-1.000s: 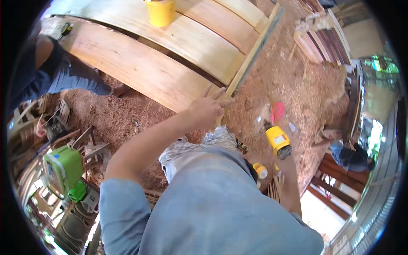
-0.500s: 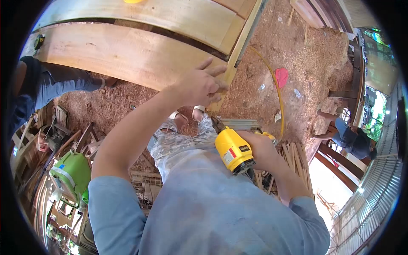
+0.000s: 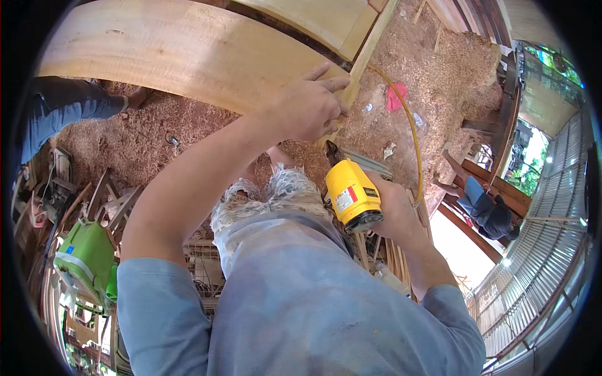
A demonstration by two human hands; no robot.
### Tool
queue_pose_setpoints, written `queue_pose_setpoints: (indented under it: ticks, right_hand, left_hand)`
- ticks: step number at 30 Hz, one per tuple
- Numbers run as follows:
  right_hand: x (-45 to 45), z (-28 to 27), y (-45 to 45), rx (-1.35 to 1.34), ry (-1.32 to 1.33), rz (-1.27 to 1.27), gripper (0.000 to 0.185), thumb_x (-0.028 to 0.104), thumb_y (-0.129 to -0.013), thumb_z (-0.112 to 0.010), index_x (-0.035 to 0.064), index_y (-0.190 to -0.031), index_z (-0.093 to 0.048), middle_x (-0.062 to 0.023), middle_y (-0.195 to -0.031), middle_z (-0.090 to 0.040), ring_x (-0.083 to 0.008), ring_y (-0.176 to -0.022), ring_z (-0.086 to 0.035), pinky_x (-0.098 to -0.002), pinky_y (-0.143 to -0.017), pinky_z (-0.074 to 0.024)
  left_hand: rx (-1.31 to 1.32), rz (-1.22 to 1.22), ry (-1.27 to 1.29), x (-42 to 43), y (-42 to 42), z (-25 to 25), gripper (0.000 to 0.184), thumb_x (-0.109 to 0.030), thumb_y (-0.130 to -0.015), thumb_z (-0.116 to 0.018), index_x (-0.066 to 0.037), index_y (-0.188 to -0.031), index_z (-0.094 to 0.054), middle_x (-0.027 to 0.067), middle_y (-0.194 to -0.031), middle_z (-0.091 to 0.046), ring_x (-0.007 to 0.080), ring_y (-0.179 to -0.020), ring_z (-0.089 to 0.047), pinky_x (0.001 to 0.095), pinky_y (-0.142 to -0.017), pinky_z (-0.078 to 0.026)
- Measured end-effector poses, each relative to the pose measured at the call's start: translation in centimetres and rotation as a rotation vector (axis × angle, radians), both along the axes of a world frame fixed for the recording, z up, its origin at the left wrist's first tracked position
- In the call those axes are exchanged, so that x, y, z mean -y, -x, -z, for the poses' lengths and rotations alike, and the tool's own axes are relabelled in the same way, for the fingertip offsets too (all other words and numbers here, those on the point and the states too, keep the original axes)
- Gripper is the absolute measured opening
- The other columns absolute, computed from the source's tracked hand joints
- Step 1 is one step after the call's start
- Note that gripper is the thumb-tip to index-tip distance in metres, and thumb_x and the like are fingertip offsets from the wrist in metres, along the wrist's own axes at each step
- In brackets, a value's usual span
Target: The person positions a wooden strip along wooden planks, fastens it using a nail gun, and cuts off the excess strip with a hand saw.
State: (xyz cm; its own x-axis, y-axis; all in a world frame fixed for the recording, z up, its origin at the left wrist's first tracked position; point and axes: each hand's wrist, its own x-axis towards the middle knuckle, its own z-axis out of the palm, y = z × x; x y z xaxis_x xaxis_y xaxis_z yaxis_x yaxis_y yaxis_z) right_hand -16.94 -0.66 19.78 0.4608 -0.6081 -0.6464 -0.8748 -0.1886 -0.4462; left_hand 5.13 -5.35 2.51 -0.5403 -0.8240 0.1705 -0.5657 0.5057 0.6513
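My right hand (image 3: 394,203) is wrapped round the grip of a yellow nail gun (image 3: 352,193), whose dark nose points toward the wood's edge. The nose stands just below my left hand (image 3: 313,108), which lies over the corner of a pale wooden panel (image 3: 182,56). Its fingers are spread and partly bent, and I cannot tell how firmly they touch the wood. A narrow wooden strip (image 3: 374,41) runs along the panel's end, close to my left fingertips. My right fingers are mostly hidden behind the tool.
A yellow hose (image 3: 415,135) curves over the shavings-covered ground (image 3: 439,81), past a pink scrap (image 3: 396,96). A person's leg (image 3: 81,103) is at the panel's left; another person (image 3: 483,207) is at far right. A green container (image 3: 88,254) and wood scraps stand lower left.
The view has shifted, so the panel sits higher in it. The nail gun has come slightly nearer my left hand, which stays at the panel's corner with its fingers spread.
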Motion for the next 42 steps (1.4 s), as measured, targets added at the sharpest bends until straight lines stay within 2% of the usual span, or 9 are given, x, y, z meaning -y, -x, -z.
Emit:
queue_pose_setpoints:
  ticks: [13, 26, 32, 34, 37, 42]
  right_hand:
    - [-1.2, 0.1, -0.3, -0.033, 0.055, -0.012, 0.075, 0.008, -0.065, -0.088, 0.0067, -0.133, -0.057, -0.0203, -0.106, -0.072, -0.0408, -0.098, -0.069, -0.0469, -0.083, -0.0558]
    - [-1.5, -0.1, -1.4, -0.096, 0.001, 0.049, 0.073, 0.012, -0.067, -0.088, 0.0074, -0.133, -0.057, -0.0197, -0.107, -0.072, -0.0398, -0.101, -0.069, -0.0453, -0.085, -0.0557]
    - [-1.3, 0.0, -1.2, -0.122, 0.003, -0.008, 0.071, 0.012, -0.066, -0.089, 0.0079, -0.13, -0.057, -0.0186, -0.104, -0.073, -0.04, -0.098, -0.069, -0.046, -0.083, -0.056]
    - [-1.3, 0.0, -1.1, -0.146, 0.01, -0.015, 0.071, 0.012, -0.066, -0.088, 0.0081, -0.129, -0.057, -0.0184, -0.103, -0.073, -0.0401, -0.097, -0.069, -0.0462, -0.083, -0.056]
    - [-1.4, 0.3, -1.1, -0.153, 0.0, -0.025, 0.07, 0.012, -0.066, -0.088, 0.0074, -0.128, -0.057, -0.0193, -0.103, -0.072, -0.0403, -0.098, -0.069, -0.0463, -0.084, -0.0557]
    - [-1.4, -0.1, -1.7, -0.121, -0.038, -0.003, 0.07, 0.011, -0.066, -0.087, 0.0061, -0.128, -0.055, -0.021, -0.105, -0.071, -0.0414, -0.101, -0.068, -0.0472, -0.085, -0.0545]
  left_hand:
    - [0.004, -0.007, -0.001, 0.1, 0.1, -0.5, 0.025, -0.03, -0.087, -0.072, -0.017, -0.107, -0.079, -0.0059, -0.12, -0.073, 0.0185, -0.143, -0.043, 0.051, -0.126, -0.021]
    - [0.01, -0.009, 0.018, 0.2, 0.3, -0.5, 0.03, -0.033, -0.088, -0.07, -0.018, -0.112, -0.078, 0.0042, -0.118, -0.074, 0.0188, -0.142, -0.044, 0.0508, -0.125, -0.021]
    - [-0.021, -0.021, -0.061, 1.1, 0.6, -1.4, 0.022, -0.032, -0.089, -0.069, -0.016, -0.099, -0.081, 0.0064, -0.114, -0.074, 0.0211, -0.139, -0.047, 0.0506, -0.124, -0.021]
    - [0.05, -0.019, -0.073, 1.6, 0.8, -1.9, 0.022, -0.031, -0.089, -0.068, -0.014, -0.092, -0.081, 0.0068, -0.11, -0.075, 0.0221, -0.138, -0.049, 0.052, -0.123, -0.021]
    - [-0.053, -0.071, -0.039, 1.8, 0.9, -1.2, 0.023, -0.031, -0.089, -0.069, -0.012, -0.092, -0.08, 0.0071, -0.11, -0.076, 0.0244, -0.138, -0.049, 0.0537, -0.124, -0.019]
    - [-0.022, -0.119, 0.024, 1.8, 0.9, -0.8, 0.024, -0.031, -0.089, -0.07, -0.011, -0.095, -0.08, 0.0053, -0.116, -0.074, 0.0278, -0.14, -0.046, 0.0542, -0.124, -0.019]
